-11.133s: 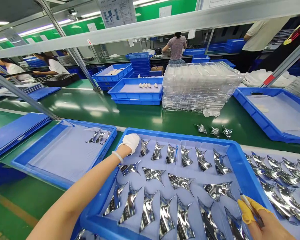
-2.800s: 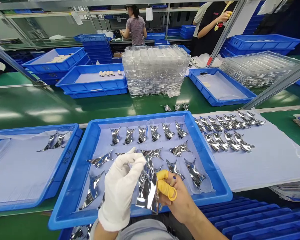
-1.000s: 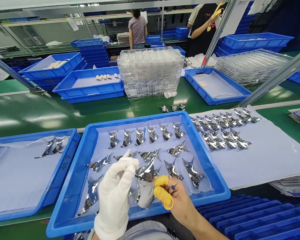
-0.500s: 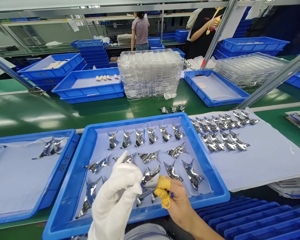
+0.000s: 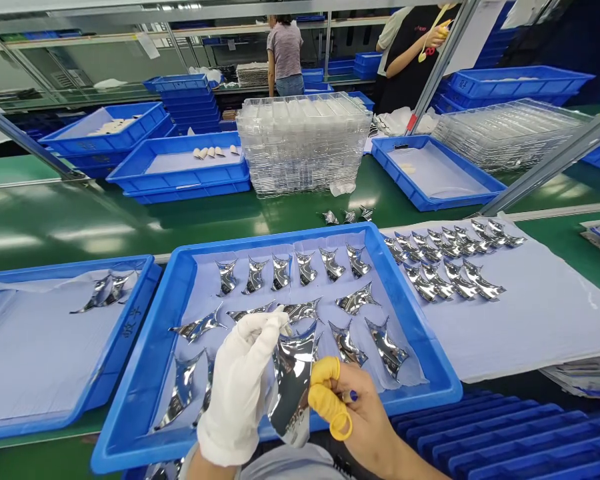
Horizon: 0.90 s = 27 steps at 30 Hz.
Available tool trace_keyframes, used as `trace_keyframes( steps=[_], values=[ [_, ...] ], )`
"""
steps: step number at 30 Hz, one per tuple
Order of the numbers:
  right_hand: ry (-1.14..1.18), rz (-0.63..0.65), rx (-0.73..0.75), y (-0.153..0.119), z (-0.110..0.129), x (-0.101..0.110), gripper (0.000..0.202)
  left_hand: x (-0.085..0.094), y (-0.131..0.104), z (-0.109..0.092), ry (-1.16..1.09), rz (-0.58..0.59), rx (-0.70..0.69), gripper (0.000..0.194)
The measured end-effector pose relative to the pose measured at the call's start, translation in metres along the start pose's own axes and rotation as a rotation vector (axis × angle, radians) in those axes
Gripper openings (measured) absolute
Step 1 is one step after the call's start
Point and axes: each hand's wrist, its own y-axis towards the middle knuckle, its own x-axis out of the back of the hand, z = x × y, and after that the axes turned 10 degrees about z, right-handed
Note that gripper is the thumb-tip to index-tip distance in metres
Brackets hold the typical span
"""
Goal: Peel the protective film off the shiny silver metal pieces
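A shiny chrome part (image 5: 294,380), curved with pointed corners, is tilted up in front of me over the blue tray (image 5: 130,400). My left hand (image 5: 237,383), in a white glove, is closed on its upper left corner. My right hand (image 5: 347,407) wears yellow finger cots on thumb and forefinger. These fingertips are at the part's right edge. A slim pen-like stick with a blue end (image 5: 350,396) is tucked in this hand; its tip is hidden. Several similar chrome parts (image 5: 306,269) lie in rows on the tray's white liner.
On the right, more chrome parts (image 5: 473,280) lie on a white sheet (image 5: 540,320). Another blue tray (image 5: 145,287) stands on the left. Behind are stacked clear plastic trays (image 5: 305,147), blue bins (image 5: 180,163) and slanted metal posts (image 5: 443,67). Two people stand farther back.
The chrome part has turned so its broad glossy face shows, and it sits lower. My left forefinger, stretched out before, has folded in to the part's upper corner.
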Motion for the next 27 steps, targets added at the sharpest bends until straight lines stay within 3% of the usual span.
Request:
trace_keyframes(
  steps=[11, 15, 19, 22, 27],
  values=[
    [-0.046, -0.003, 0.013, -0.002, 0.001, 0.003, 0.043, -0.003, -0.001, 0.0, 0.003, -0.018, -0.033, 0.03],
    [-0.125, -0.024, 0.065, -0.002, -0.005, 0.006, 0.042, -0.001, -0.007, -0.003, 0.053, -0.047, -0.135, 0.024],
    [-0.147, -0.02, 0.081, 0.0, -0.009, 0.009, 0.04, -0.001, -0.015, -0.007, 0.14, -0.053, -0.327, 0.008],
    [-0.147, -0.029, 0.082, 0.001, -0.008, 0.009, 0.041, -0.001, -0.018, -0.006, 0.169, -0.021, -0.411, 0.009],
    [0.006, -0.038, 0.001, 0.0, -0.012, 0.008, 0.043, 0.001, -0.015, -0.005, 0.224, -0.043, -0.331, 0.01]
  ],
)
